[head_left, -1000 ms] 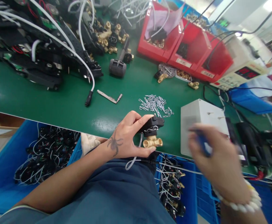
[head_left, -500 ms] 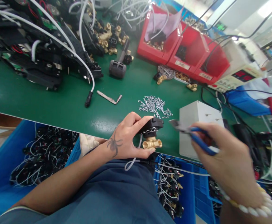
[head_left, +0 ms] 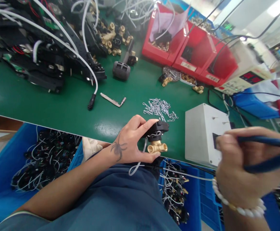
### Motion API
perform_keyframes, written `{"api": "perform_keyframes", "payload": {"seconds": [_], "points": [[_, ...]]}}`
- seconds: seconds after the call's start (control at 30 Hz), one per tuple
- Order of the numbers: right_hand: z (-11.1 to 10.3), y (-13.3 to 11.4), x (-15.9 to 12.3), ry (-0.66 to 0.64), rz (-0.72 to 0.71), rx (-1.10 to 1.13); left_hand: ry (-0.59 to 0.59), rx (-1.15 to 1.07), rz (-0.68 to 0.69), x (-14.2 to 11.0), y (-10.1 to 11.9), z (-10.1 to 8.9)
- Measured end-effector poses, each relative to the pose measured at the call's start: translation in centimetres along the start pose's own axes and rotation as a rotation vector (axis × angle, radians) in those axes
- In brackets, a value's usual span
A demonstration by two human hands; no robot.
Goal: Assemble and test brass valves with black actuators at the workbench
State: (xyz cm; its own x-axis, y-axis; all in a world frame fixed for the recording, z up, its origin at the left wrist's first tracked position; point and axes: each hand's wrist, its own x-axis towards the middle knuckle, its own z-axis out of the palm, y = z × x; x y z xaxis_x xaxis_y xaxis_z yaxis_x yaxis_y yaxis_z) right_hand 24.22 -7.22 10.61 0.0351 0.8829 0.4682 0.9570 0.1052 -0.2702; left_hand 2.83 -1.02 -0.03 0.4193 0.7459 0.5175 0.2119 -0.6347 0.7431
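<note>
The left hand [head_left: 135, 141] pinches a valve assembly [head_left: 156, 138] at its fingertips, by the worktop's [head_left: 70, 110] near edge, forefinger on the black housing [head_left: 162, 126] and thumb against the brass body [head_left: 157, 148]; it should feel dense at the brass end, stiff, perhaps slippery, so gripping across both ends looks sound; the white cable [head_left: 134, 170] looping below that hand is likely limp and poor to grip; well to its right, the right hand [head_left: 245, 166] closes round a blurred blue-handled tool [head_left: 267, 163], probably rigid.

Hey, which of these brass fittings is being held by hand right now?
The brass fitting below the black housing: the left hand grips both together. The other brass fittings lie unheld.
</note>
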Motion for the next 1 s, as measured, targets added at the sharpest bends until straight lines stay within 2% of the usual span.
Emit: {"api": "perform_keyframes", "payload": {"seconds": [0.07,0.1,0.13,0.17,0.27,0.3,0.33,0.43,0.47,0.5,0.53,0.6,0.63,0.67,0.7,0.77,0.8,0.83,0.87,0.97,1.0], "points": [[0.4,0.1,0.1,-0.291,-0.143,0.001,0.007,0.005,-0.005,0.0,0.0,0.0],[0.4,0.1,0.3,-0.391,-0.190,-0.018,0.004,0.004,-0.007,0.0,0.0,0.0],[0.4,0.1,0.4,-0.431,-0.203,-0.033,0.002,0.000,-0.008,0.0,0.0,0.0],[0.2,0.1,0.5,-0.369,-0.182,-0.044,0.000,-0.004,-0.009,0.0,0.0,0.0],[-0.1,0.2,0.5,0.045,0.006,-0.012,-0.005,-0.010,-0.005,0.0,0.1,0.0],[-0.1,0.2,0.5,0.106,0.025,0.005,-0.004,-0.008,-0.004,0.0,0.1,0.0],[0.0,0.2,0.4,0.070,0.007,0.012,-0.002,-0.005,-0.004,0.0,0.1,0.0],[0.2,0.2,0.5,-0.391,-0.154,-0.029,-0.003,0.002,-0.020,0.0,0.1,0.0],[0.1,0.2,0.6,-0.481,-0.166,-0.050,-0.001,0.000,-0.024,0.0,0.0,0.0],[0.0,0.1,0.6,-0.472,-0.144,-0.076,0.000,-0.002,-0.025,0.0,0.0,0.0],[-0.1,0.0,0.6,-0.376,-0.087,-0.090,-0.001,-0.005,-0.021,0.0,0.1,0.0],[-0.1,-0.1,0.4,0.005,0.054,-0.042,-0.002,-0.009,-0.006,0.0,0.1,0.0],[-0.1,-0.1,0.3,0.132,0.092,-0.011,-0.003,-0.008,-0.003,0.0,0.1,0.0],[0.1,-0.1,0.2,0.149,0.083,0.007,-0.006,-0.007,-0.001,0.0,0.1,0.0],[0.2,0.0,0.2,0.053,0.036,0.005,-0.007,-0.005,-0.002,0.0,0.1,0.0],[0.3,0.1,0.3,-0.331,-0.115,-0.052,-0.004,-0.004,-0.011,0.1,0.1,0.0],[0.2,0.0,0.4,-0.482,-0.169,-0.085,-0.002,-0.005,-0.017,0.1,0.1,0.0],[0.0,0.0,0.5,-0.529,-0.193,-0.097,-0.003,-0.005,-0.019,0.1,0.1,0.0],[-0.2,-0.1,0.6,-0.462,-0.171,-0.099,-0.007,-0.006,-0.020,0.1,0.1,0.0],[-0.6,-0.4,0.5,-0.009,0.052,-0.045,-0.014,-0.001,-0.008,0.0,0.0,0.0],[-0.5,-0.4,0.4,0.066,0.090,-0.023,-0.013,0.000,-0.007,0.0,0.0,0.0]]}}
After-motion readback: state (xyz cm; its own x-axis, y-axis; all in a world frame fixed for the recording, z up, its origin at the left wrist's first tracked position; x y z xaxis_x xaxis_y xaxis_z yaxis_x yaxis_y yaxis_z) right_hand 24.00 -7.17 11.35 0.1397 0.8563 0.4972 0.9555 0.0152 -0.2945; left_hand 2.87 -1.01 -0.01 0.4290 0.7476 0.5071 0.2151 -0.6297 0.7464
